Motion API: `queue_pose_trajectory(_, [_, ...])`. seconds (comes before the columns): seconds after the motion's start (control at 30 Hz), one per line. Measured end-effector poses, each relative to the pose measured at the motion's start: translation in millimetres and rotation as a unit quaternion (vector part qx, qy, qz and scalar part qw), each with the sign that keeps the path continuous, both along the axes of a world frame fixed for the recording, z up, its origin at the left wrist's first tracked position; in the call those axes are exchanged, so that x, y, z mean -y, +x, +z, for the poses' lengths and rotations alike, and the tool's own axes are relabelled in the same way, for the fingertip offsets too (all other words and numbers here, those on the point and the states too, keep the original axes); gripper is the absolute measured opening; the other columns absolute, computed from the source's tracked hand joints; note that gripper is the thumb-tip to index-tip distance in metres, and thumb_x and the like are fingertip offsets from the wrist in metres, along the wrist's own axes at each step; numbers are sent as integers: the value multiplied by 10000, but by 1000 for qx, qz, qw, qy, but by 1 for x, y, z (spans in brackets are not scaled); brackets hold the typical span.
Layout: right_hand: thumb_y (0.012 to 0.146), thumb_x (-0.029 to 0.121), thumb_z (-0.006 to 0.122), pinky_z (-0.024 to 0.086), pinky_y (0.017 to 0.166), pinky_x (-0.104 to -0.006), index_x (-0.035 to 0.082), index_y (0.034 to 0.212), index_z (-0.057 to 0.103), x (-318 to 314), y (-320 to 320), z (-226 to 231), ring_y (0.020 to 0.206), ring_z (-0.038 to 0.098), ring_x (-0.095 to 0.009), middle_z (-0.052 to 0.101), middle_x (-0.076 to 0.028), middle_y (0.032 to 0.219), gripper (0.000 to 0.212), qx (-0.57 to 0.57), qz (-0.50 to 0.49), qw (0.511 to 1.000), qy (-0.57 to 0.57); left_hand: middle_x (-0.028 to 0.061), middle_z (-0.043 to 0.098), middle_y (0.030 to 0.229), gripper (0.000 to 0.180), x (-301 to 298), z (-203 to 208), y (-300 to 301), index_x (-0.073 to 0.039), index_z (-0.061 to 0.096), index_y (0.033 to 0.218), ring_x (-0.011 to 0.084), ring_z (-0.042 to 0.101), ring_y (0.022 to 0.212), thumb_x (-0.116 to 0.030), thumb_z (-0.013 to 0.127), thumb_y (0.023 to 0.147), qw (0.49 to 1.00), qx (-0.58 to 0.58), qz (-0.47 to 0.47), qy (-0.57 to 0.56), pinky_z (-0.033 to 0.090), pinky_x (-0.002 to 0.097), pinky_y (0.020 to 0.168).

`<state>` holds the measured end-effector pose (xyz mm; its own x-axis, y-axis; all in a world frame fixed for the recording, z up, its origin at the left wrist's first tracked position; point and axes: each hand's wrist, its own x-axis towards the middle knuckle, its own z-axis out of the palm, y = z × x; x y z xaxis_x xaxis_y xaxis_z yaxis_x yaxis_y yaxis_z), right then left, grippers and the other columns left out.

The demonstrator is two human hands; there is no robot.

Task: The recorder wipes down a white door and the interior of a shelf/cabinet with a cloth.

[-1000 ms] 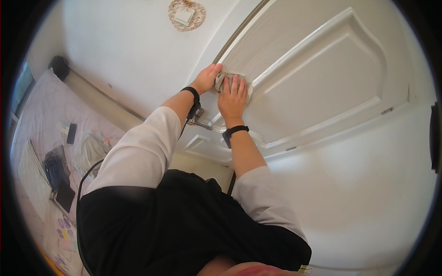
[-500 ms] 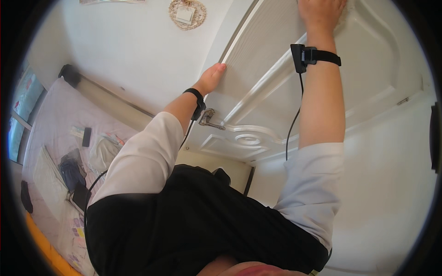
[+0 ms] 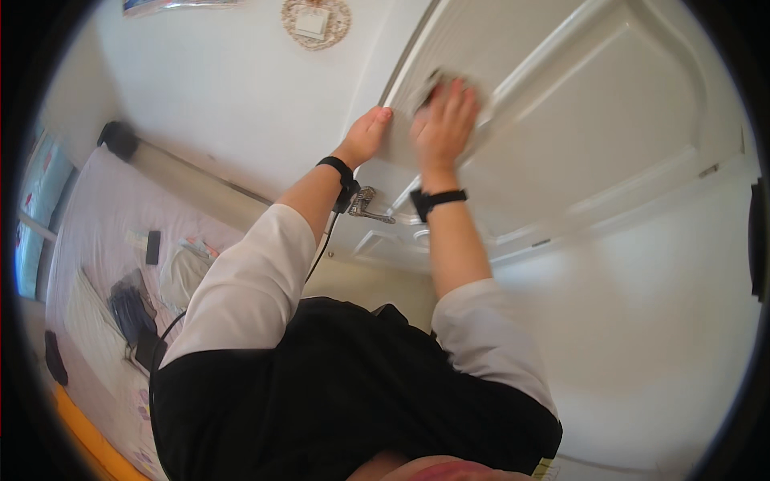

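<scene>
Since the frame of half a second ago, the right hand (image 3: 445,128) has been brought down and leftward across the white door (image 3: 593,136), from the upper part of its panel to a place nearer the free edge. Little change is noted in the left hand (image 3: 367,136), which is kept at that edge.

Head view: a greyish cloth (image 3: 435,78) is held under the fingers of the right hand, against the face of the door. Its folds are seen beyond and to the left of the fingertips, while the remainder is covered by the hand. The fingers are outstretched rather than curled; hand and cloth are blurred, so how firmly the cloth is gripped cannot be told. The left hand is set against the door edge, just left of the cloth and apart from it; whether its fingers are closed around the edge cannot be told.

A black band (image 3: 445,198) is worn on the right wrist. An ornate metal handle (image 3: 365,204) is fitted to the door below the left hand. On the wall, a switch (image 3: 313,22) is surrounded by a beaded trim. At left, dark clothing (image 3: 132,313) is laid on a pale bed (image 3: 88,216).
</scene>
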<state>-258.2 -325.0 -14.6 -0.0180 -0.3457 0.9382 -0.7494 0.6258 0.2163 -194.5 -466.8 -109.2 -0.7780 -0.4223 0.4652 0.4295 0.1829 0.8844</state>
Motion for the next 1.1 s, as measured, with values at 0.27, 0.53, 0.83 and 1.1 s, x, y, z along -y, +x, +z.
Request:
queue_pose_trajectory(0.27, [873,-32,576,511,1024,-425,7,1237,670,-99,51,-144,1220,628,-373,656,-180,1311,378,434,111,885,-125,231,603,744,659,0,1,0,-18,576,980,464,599,728,-645,380,1034,984,25,115,-136,473,498,673])
queue_pose_trajectory(0.53, [986,137,681,533,797,-303,-14,1161,635,-105,0,62,982,627,-166,659,-53,1048,236,275,71,879,-383,213,616,756,750,9,8,-4,-25,577,1003,485,616,747,-722,301,1009,985,17,79,-155,488,507,648])
queue_pose_trajectory(0.83, [901,-18,583,567,878,-416,-22,1225,670,-61,18,-122,1057,666,-399,648,-215,1254,335,289,-98,937,-173,230,611,778,697,20,8,-22,-13,545,1002,492,605,729,-673,321,1027,983,-14,29,-183,475,520,631])
queue_pose_trajectory(1.1, [898,106,660,548,805,-395,2,1241,670,-47,1,-69,993,679,-336,662,-189,1195,359,392,-81,877,-267,239,620,775,656,39,19,-40,-24,534,989,500,609,741,-650,340,1032,988,10,-10,-152,475,524,627])
